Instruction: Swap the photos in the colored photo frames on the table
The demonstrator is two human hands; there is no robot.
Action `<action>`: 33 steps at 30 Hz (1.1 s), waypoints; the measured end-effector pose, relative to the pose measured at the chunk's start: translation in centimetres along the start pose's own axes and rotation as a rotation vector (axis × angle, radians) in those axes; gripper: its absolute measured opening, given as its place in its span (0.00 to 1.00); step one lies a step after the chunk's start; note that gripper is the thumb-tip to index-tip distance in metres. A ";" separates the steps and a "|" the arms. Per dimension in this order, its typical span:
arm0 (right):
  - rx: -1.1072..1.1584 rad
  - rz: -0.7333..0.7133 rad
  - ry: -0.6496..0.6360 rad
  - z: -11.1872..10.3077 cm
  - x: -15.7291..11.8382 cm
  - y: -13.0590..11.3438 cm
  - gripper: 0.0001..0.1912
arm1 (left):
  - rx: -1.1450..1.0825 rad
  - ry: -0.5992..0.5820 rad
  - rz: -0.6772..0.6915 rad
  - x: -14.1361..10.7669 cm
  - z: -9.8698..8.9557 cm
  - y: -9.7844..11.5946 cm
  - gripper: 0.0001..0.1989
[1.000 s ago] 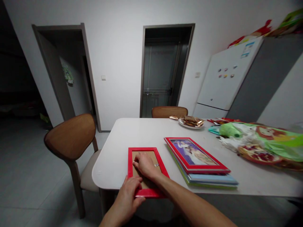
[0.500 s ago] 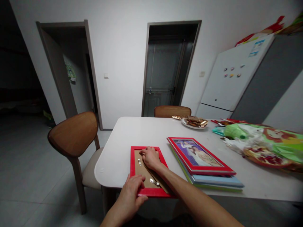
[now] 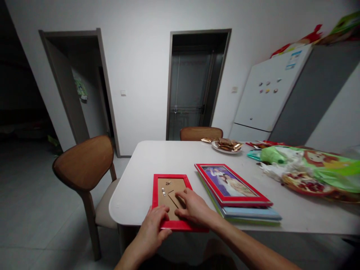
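A red picture frame [image 3: 155,193] lies face down at the table's near edge, its brown backing board [image 3: 165,204] showing small metal fittings [image 3: 163,191] and a dark slanted cut line. My left hand [image 3: 153,221] holds the frame's near left corner, fingers on top and thumb at the front edge. Over the right part of the backing is my right hand [image 3: 194,206], thumb and forefinger spread apart and touching the board near the cut. My right palm hides part of the frame's right side. To the right, another red frame with a photo [image 3: 230,182] tops a stack of frames.
The white table [image 3: 135,165] carries a plate [image 3: 229,152] of wrapped snacks at the back. Green plastic bags [image 3: 332,168] and an opened pomegranate [image 3: 303,182] lie on the right. Wooden chairs stand at the left [image 3: 84,161] and far side [image 3: 201,133].
My right hand has moved from the far end of the backing down toward its near right part, and its fingers have spread. A metal fitting at the far end now shows. My left hand stays.
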State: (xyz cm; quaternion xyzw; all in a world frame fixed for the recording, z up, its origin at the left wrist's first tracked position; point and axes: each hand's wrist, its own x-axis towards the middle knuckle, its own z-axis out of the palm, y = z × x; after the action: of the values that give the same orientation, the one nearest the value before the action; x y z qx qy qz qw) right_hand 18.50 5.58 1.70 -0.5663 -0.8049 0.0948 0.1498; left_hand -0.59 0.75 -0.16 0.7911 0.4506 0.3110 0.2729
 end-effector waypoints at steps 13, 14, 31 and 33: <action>0.222 0.104 0.025 -3.6 0.7 -1.7 0.20 | -0.355 0.260 -0.153 2.3 -0.6 0.0 0.21; 0.253 0.090 0.012 -3.8 0.6 -1.9 0.20 | -0.447 0.241 -0.162 2.6 -0.6 0.0 0.20; -0.062 0.022 0.159 1.4 2.1 1.6 0.14 | -0.381 0.330 -0.270 2.6 -0.6 -0.4 0.19; -0.083 0.028 0.154 1.5 2.1 1.6 0.14 | -0.279 0.320 -0.263 2.5 -0.8 -0.1 0.19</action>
State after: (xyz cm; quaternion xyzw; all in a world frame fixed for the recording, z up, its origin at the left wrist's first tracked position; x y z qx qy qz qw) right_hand 18.70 8.12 0.08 -0.5890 -0.7861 0.0195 0.1862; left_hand -0.24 3.11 0.91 0.6209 0.5399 0.4532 0.3428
